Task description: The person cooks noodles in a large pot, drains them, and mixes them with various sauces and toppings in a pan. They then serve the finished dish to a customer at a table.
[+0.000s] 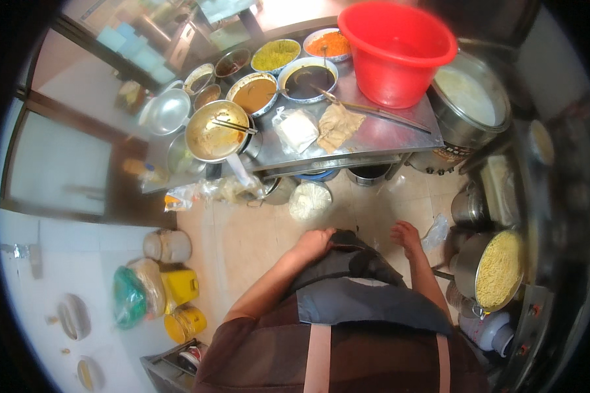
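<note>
My left hand (316,244) is at the dark apron (341,267) in front of my body. Its fingers are partly hidden, so whether they grip the cloth is unclear. Nothing is in my right hand (405,237), which hangs over the floor with its fingers somewhat apart. Beyond both hands stands a steel table (383,132). On its near side are a handled pan (216,131) with chopsticks (234,126) across it, a white-filled plastic bag (296,129) and a crumpled brown cloth or paper (340,126). Behind these sit bowls of brown sauce (252,95) and dark liquid (309,82).
A red plastic tub (396,59) occupies the table's right end, beside a large steel pot (472,93) of pale liquid. Noodles (499,270) fill a pot at my right, above a gas cylinder (486,329). Yellow containers (182,292) stand on the left. A tied bag (310,201) lies by the table.
</note>
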`<state>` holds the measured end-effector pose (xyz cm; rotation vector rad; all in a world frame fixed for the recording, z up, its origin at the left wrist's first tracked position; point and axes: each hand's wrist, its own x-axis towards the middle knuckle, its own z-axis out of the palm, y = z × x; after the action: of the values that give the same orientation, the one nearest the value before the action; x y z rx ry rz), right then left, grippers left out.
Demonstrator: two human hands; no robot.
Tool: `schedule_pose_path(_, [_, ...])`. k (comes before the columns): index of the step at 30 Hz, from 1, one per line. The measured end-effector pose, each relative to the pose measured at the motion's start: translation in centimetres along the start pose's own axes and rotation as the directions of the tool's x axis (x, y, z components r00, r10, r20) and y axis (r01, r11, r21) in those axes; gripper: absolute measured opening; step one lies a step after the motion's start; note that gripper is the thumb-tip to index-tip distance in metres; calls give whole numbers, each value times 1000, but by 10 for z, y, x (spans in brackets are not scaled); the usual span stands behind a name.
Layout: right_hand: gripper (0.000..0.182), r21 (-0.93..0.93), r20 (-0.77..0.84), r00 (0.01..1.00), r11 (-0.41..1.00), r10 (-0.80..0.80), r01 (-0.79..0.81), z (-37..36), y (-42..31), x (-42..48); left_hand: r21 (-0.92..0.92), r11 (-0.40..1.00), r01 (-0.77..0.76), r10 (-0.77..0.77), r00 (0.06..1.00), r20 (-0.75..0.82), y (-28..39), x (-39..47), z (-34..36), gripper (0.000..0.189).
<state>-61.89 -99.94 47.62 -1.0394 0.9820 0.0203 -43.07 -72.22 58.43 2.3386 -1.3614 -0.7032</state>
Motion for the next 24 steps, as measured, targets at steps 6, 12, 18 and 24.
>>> schedule_pose_path(6, [28, 16, 9, 997, 997, 79, -79, -38, -6, 6, -53, 999, -8, 11, 999, 44, 19, 53, -2, 29])
schedule_pose_path(12, [21, 195, -442, 896, 980, 44, 48, -155, 22, 4, -51, 999, -5, 12, 990, 143, 31, 115, 3, 28])
schedule_pose_path(18, [7, 342, -517, 768, 914, 378, -220, -223, 100, -17, -36, 995, -92, 95, 991, 96, 43, 145, -13, 31])
schedule_pose_path(24, [16, 448, -287, 922, 887, 260, -111, -204, 190, -12, 11, 990, -138, 137, 987, 83, 30, 137, -11, 40])
